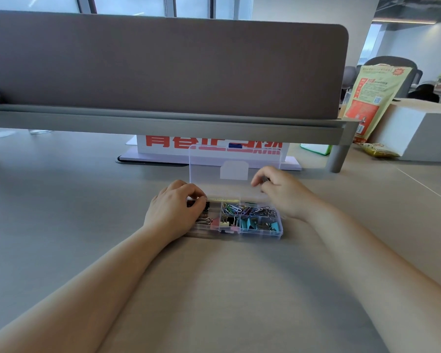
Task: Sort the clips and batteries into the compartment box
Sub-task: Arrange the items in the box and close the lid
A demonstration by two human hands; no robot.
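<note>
A clear plastic compartment box [278, 231] lies on the desk with its lid [214, 164] standing upright. Coloured paper clips [250, 211] fill the back middle and right compartments; binder clips [257, 224] in pink, black and blue fill the front ones. My left hand [175, 212] lies over the box's left end, fingers curled round a dark battery [205, 205] at the back left compartment. My right hand [280, 192] hovers over the box's back right corner with curled fingers, pinching a small dark object that I cannot identify.
A grey partition screen [163, 64] on a rail crosses the desk behind the box. A white sign with red characters [214, 146] stands beneath it. At the right are an orange-and-yellow bag [372, 98] and a white box [418, 131].
</note>
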